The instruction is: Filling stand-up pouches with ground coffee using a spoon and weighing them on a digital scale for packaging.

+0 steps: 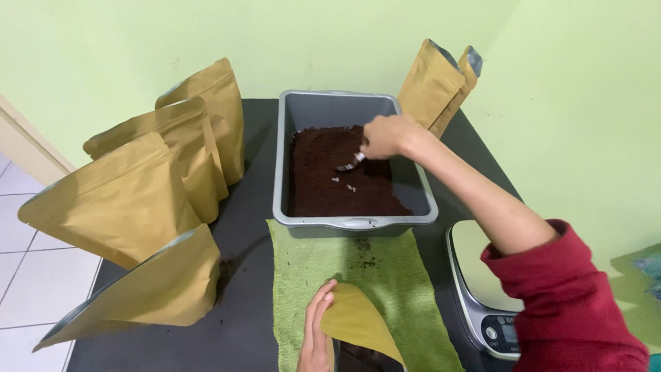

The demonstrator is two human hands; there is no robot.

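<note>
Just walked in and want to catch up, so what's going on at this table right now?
A person is scooping dark brown grounds from a grey tray. The right hand holds a metal scoop down in the grounds. The left hand steadies a gold pouch on a green towel. More gold pouches stand to the left, and a kitchen scale sits to the right.
</note>
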